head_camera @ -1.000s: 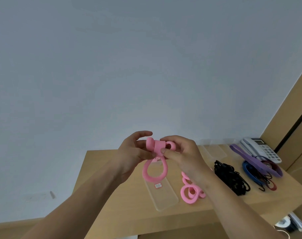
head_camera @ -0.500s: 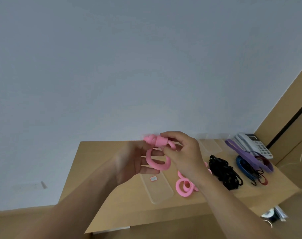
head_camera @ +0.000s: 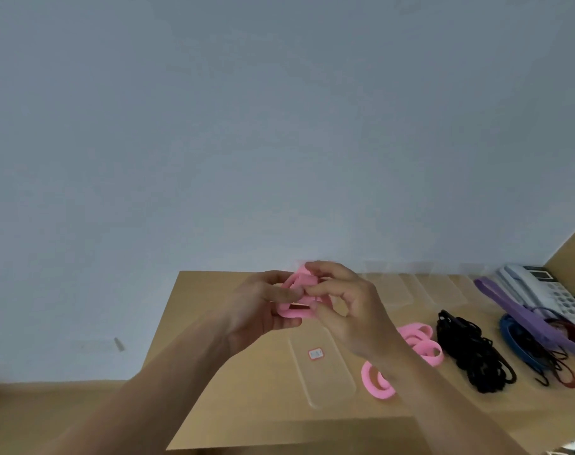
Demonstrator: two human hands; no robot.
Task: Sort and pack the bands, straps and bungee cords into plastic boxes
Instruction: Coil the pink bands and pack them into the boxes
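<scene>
1. A folded pink rubber band is held up above the light wooden bench, between both hands and in front of the pale grey wall.
2. The left hand grips the band's left side, its fingers curled round the pink loops.
3. The right hand pinches the band's upper right part, thumb and fingers clamped on the folded strip.
4. Below the hands a clear, flat plastic box with a small red-and-white sticker lies on the bench.
5. A loose pile of pink bands lies just right of that box, partly hidden by the right forearm.
6. A heap of black cords sits to the right of the pink pile.
7. Further right lie purple straps, a blue band and dark hooked cords, tangled together.
8. More clear plastic boxes stand along the bench's far edge, beside a white desk telephone.
</scene>
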